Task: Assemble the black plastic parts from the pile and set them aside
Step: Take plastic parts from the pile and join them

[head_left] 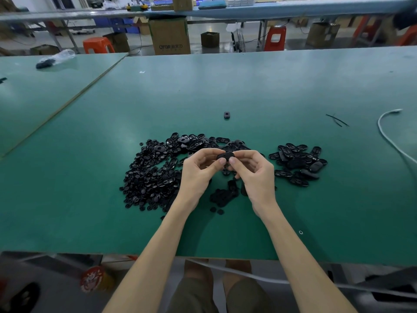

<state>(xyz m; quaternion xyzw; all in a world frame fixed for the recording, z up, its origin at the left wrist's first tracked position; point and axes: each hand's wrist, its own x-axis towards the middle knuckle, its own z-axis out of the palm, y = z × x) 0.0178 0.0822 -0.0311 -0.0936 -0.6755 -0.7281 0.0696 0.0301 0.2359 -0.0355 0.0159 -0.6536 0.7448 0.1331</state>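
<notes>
A factory assembly floor set up for handwork.
A long table topped with green matting carries a pile of black plastic parts; a second table runs behind it. On the grey floor between them stand cardboard boxes, red plastic stools and blue bins, with more cartons and supplies on the second table.
</notes>
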